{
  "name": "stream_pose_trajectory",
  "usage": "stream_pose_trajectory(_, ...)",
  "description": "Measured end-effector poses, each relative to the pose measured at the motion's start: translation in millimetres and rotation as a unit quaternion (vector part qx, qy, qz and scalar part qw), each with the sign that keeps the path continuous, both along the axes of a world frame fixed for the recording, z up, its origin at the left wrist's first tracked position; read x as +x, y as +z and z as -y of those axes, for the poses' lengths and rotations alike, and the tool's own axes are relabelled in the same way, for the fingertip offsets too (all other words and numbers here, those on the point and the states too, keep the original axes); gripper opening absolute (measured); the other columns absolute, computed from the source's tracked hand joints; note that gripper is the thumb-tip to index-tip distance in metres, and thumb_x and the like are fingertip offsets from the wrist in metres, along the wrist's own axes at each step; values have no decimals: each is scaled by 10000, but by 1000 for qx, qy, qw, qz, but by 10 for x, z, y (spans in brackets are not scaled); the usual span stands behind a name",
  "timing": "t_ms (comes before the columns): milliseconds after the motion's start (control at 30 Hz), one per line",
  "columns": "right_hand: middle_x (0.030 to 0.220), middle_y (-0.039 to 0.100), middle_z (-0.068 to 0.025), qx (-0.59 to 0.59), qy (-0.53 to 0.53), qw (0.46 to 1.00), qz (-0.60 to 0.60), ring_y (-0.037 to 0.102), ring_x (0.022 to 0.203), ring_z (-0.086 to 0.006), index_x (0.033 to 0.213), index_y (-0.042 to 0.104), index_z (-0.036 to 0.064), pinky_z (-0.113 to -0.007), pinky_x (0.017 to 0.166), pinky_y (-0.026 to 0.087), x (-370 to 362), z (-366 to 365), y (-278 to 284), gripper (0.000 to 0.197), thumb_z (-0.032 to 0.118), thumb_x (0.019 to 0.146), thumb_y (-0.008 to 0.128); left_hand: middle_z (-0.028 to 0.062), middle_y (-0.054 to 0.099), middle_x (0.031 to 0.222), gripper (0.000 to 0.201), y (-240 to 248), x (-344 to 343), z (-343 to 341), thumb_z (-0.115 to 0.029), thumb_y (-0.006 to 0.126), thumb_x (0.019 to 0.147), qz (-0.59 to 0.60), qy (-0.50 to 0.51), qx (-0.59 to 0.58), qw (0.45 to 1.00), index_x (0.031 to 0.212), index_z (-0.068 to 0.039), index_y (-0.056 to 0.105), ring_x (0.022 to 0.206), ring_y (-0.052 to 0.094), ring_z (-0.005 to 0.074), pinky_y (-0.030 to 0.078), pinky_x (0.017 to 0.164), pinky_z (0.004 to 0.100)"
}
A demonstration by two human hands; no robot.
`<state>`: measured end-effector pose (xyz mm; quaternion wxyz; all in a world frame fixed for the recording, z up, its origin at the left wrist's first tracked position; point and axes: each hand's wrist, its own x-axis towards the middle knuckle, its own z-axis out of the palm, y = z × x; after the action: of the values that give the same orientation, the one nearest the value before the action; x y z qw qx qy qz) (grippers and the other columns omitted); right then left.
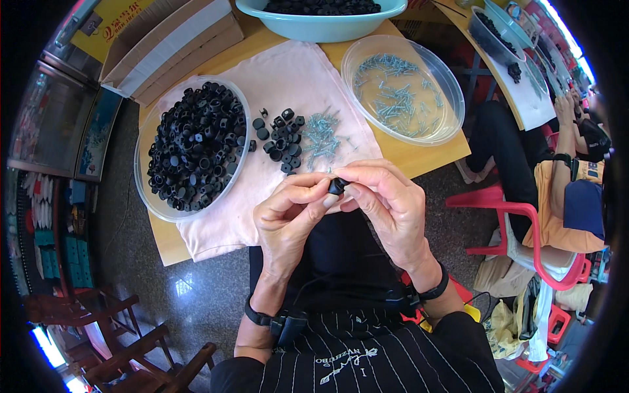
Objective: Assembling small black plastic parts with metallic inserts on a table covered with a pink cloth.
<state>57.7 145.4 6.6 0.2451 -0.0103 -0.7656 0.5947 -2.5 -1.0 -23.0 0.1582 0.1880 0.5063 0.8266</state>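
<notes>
In front of my body, a small black plastic cap (336, 187) is pinched between both hands' fingertips. My left hand (288, 213) is closed on its left side with thumb and index finger. From the other side, my right hand (393, 206) closes on it, index finger over the top and thumb below. A thin pale sliver that looks like a screw shows at the fingertips, mostly hidden. Just beyond lie a loose group of black caps (283, 139) and a small heap of silvery screws (321, 136) on a pale pink cloth (288, 72).
To the left stands a clear round tub (139, 173) heaped with black caps. A clear tub (452, 124) of screws is at right, and a light-blue basin (321, 29) at the back. A cardboard box (177, 49) borders the yellow table (419, 164). Another person sits at far right.
</notes>
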Motion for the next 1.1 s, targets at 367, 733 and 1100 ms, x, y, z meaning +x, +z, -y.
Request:
stream_pose_trajectory(367,964,653,-117,-76,25,997,-17,661,867,-159,1037,652,-28,-246,719,543,-24,-16,35,178,-21,861,626,138,611,1105,158,79,-8,-35,76,644,834,39,-6,24,999,980,20,666,967,627,178,538,833,274)
stream_pose_trajectory(733,1020,659,-134,76,35,995,-62,673,849,-170,1014,665,3,-255,728,566,-51,-86,58,153,6,870,616,163,611,1105,179,22,-21,5,72,637,835,32,-8,29,999,1002,18,670,967,644,219,558,862,338)
stream_pose_trajectory(1100,1012,652,-138,119,1,991,-67,670,868,-219,1036,648,-23,-280,721,560,15,-75,-9,215,-59,825,630,143,609,1108,176,29,-3,4,91,640,826,34,-25,1,999,983,23,678,969,630,185,540,877,295)
